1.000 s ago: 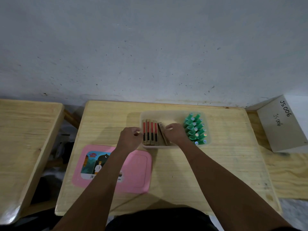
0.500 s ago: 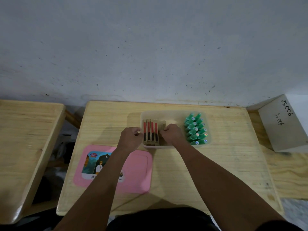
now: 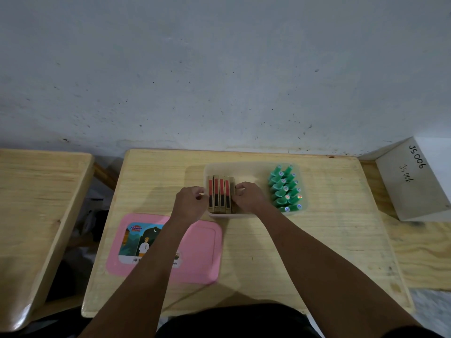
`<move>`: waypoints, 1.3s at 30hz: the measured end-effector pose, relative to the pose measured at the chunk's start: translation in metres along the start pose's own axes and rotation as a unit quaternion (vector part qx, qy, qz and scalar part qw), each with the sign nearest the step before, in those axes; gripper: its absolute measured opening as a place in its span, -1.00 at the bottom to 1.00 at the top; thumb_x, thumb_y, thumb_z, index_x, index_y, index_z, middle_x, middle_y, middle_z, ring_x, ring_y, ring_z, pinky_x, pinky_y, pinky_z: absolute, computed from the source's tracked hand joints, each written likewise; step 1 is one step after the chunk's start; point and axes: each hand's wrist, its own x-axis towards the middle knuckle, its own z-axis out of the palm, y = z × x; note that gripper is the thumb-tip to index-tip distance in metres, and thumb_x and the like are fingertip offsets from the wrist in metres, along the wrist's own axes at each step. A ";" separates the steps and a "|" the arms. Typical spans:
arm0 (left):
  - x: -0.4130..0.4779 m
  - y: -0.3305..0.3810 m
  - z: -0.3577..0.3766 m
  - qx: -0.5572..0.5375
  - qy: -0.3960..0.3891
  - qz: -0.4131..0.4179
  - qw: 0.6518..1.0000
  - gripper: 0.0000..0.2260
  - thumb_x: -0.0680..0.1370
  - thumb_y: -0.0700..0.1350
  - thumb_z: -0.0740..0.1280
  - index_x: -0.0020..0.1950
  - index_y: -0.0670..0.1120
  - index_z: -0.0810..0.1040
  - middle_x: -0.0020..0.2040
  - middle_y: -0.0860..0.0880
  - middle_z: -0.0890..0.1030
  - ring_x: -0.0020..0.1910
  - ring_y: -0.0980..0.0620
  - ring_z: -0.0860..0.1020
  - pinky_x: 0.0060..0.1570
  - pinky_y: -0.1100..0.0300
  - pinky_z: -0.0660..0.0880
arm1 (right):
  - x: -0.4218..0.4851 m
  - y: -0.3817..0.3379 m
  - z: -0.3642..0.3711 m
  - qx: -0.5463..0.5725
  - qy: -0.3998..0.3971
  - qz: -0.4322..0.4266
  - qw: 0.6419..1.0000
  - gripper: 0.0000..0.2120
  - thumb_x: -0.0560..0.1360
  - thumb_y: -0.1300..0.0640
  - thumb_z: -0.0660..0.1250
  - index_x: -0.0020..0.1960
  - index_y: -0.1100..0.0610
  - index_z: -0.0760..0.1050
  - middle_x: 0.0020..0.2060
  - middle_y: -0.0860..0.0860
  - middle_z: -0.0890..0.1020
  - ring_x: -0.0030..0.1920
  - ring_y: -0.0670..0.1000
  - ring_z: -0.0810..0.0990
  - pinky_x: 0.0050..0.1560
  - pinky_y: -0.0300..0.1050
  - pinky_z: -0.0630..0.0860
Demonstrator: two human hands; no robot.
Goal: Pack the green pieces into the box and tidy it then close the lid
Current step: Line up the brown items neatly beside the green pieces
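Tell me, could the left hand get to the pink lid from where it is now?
Probably yes. The left hand sits at the box's left edge, and the pink lid lies flat on the table just nearer the person, with nothing on it; only that arm crosses above it.

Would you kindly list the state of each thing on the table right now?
Box: open, lid off.
Lid: flat on the table, beside the box.
Green pieces: packed at the box's right end.
Red-and-tan packs: upright in a row, pressed between both hands.
Left hand: against the row.
Right hand: against the row.
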 end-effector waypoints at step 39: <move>0.009 -0.010 0.001 0.035 -0.005 0.012 0.999 -0.73 0.55 -0.19 0.30 0.24 -0.21 0.56 0.21 -0.20 0.60 -0.01 -0.04 0.63 -0.01 0.14 0.57 | -0.004 0.006 -0.007 -0.087 0.072 -0.020 0.993 -0.69 0.51 0.01 0.33 0.20 0.13 0.54 0.04 0.09 0.66 -0.03 0.07 0.63 0.01 -0.09 0.55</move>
